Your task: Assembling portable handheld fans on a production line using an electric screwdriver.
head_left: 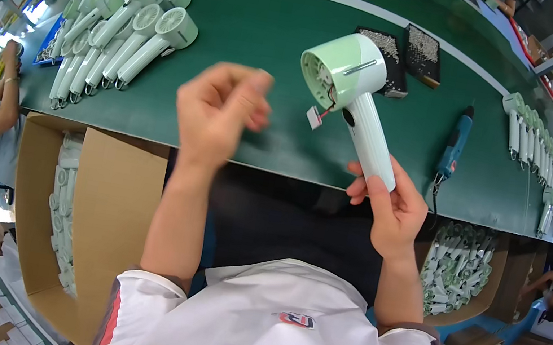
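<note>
Overhead, 1 green workbench (278,34) carries 2 screw trays (406,55) and 1 blue screwdriver (454,145). Above it, the right hand (391,210) grasps 1 handheld fan (356,98) by its handle, head pointing up-left, long axis diagonal. The left hand (216,115) is loosely curled, holding nothing visible.

1. Handheld fan (359,95) in right hand (391,210): pale green head, white handle w/ black oval spot, red + black wires to small white plug.
2. Belt (278,34): dark green w/ white curved stripe.
3. Fan row (125,30): pale green heads, white handles.
4. Screwdriver (454,144): blue body, black tip.
5. Trays (406,55): black, silvery specks.
6. Boxes (103,202): plain brown.
7. Shirt (279,334): white, red-black side trim.
</note>
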`<state>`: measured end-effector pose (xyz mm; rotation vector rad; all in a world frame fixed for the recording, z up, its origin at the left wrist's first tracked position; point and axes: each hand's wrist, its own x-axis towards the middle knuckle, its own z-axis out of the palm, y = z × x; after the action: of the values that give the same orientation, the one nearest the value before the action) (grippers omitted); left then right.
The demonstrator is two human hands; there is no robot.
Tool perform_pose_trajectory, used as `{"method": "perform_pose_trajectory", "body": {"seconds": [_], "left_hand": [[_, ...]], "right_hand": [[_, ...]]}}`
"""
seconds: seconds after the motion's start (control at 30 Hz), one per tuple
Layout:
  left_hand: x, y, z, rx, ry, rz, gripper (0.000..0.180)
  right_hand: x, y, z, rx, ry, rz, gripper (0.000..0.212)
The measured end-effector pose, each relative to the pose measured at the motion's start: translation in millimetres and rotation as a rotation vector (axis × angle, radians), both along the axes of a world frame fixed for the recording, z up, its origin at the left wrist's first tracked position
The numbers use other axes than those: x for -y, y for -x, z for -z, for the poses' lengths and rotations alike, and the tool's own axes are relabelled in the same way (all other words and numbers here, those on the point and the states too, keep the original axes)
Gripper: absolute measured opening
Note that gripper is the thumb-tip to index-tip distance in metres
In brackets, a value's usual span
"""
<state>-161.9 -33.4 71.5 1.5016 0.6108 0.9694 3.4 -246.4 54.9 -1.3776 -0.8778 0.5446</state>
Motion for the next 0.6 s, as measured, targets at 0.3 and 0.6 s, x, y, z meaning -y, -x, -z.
{"method": "perform_pose_trajectory", "body": {"seconds": [0.3, 0.6], "left_hand": [[-25.1, -15.9, 20.1, 0.283, -0.038, 0.651, 0.103], [-22.7, -22.8, 16.0, 0.379, -0.042, 0.778, 0.075]], "right_hand": [[11.3, -7.2, 8.1, -0.005, 0.056, -0.275, 0.042], [18.8, -0.7, 25.1, -0.633, -0.054, -0.418, 0.052]]}}
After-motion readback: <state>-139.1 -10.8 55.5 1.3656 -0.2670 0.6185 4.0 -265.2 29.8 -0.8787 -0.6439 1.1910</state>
